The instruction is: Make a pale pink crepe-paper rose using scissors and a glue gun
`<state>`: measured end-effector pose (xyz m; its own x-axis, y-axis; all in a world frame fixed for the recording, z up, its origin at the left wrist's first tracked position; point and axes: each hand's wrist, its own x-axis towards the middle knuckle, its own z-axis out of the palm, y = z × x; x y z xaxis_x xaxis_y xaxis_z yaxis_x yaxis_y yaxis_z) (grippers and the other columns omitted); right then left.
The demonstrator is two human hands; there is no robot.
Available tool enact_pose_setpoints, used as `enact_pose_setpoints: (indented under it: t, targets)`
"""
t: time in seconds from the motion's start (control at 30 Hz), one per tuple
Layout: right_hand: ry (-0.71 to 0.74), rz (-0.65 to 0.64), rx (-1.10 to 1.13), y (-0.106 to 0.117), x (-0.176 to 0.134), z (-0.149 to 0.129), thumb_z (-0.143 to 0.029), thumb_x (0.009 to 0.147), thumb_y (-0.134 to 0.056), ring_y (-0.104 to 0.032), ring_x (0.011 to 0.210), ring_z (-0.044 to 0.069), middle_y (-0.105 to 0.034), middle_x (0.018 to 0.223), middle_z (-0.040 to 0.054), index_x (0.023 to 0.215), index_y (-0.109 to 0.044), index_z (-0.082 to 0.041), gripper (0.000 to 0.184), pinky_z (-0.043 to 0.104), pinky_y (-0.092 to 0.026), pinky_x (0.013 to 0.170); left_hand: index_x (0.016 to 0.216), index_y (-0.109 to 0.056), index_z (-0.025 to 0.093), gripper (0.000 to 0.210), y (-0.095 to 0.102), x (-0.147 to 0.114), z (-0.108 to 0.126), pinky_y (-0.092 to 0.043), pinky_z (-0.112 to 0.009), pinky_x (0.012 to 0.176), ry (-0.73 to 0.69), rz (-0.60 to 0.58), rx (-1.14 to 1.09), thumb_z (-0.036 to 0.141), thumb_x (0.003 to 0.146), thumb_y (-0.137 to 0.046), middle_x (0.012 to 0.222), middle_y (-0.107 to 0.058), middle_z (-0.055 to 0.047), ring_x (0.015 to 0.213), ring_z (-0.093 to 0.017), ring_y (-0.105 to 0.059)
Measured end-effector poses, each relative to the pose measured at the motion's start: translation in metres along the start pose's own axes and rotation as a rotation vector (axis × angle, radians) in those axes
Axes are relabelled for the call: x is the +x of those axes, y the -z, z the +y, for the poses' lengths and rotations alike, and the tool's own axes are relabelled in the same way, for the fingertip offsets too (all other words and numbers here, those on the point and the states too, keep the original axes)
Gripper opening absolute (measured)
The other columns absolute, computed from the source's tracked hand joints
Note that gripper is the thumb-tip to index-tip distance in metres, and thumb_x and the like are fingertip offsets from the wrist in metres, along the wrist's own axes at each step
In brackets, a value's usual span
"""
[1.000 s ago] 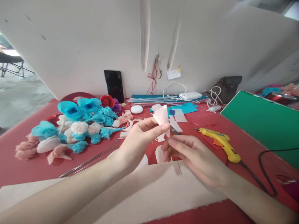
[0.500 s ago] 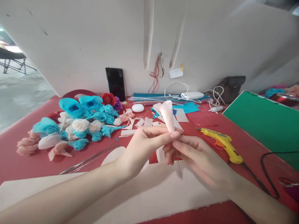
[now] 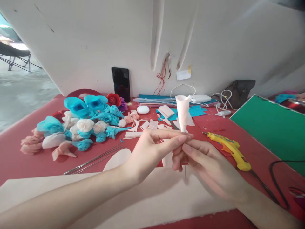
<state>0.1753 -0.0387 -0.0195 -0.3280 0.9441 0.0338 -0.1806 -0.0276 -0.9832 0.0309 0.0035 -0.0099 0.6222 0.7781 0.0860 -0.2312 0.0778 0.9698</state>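
Note:
A pale pink paper flower (image 3: 182, 111), rolled into a narrow cone, stands upright on a thin wire stem (image 3: 185, 173). My left hand (image 3: 154, 152) pinches the flower's base between thumb and fingers. Just below and to the right, my right hand (image 3: 205, 162) is closed round the top of the wire stem, fingertips touching those of the left. The wire's lower end sticks out beneath the hands, above a large pale paper sheet (image 3: 133, 203). The fingertips hide the joint between cone and wire.
Blue, white and pink paper flowers (image 3: 85, 125) are heaped at the left, with loose wires (image 3: 95, 159) before them. A yellow glue gun (image 3: 228, 149) lies at the right, near a green board (image 3: 271, 127). A phone (image 3: 121, 84) leans on the wall behind paper scraps (image 3: 147, 124).
The paper cone has gone from leaning left to standing upright, and its wire hangs straighter. Both hands keep their hold. The whole view has shifted slightly.

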Motion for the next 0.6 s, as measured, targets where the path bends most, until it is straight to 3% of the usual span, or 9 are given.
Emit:
enact_pose_setpoints:
  t: [0.17, 0.37, 0.6]
  targets:
    - [0.013, 0.031, -0.066, 0.0009, -0.0033, -0.0024, -0.028, 0.089, -0.045, -0.058, 0.069, 0.010, -0.064, 0.072, 0.0014, 0.079, -0.066, -0.021, 0.025, 0.021, -0.045, 0.064, 0.062, -0.066, 0.016, 0.028, 0.0039, -0.0006, 0.0011, -0.052, -0.027, 0.061, -0.037, -0.031, 0.028, 0.028, 0.084, -0.052, 0.046, -0.052, 0.003, 0.052, -0.013, -0.058]
    - [0.003, 0.115, -0.076, 0.0016, -0.0053, -0.0030, -0.031, 0.088, -0.048, -0.058, 0.067, 0.009, -0.065, 0.072, 0.0000, 0.083, -0.066, -0.024, 0.020, 0.021, -0.045, 0.065, 0.073, -0.072, 0.019, 0.012, 0.0067, 0.0007, 0.0027, -0.048, -0.016, 0.071, -0.123, 0.214, 0.182, 0.021, 0.077, -0.061, 0.078, -0.069, 0.002, 0.078, -0.012, -0.061]
    - [0.001, 0.194, -0.090, 0.0008, -0.0060, -0.0051, -0.034, 0.086, -0.051, -0.056, 0.066, 0.008, -0.066, 0.071, -0.0017, 0.089, -0.068, -0.029, 0.018, 0.020, -0.043, 0.064, 0.071, -0.072, 0.021, 0.012, 0.0063, 0.0008, 0.0008, -0.049, -0.015, 0.074, -0.220, 0.222, 0.204, 0.018, 0.076, -0.061, 0.079, -0.070, 0.004, 0.081, -0.010, -0.062]
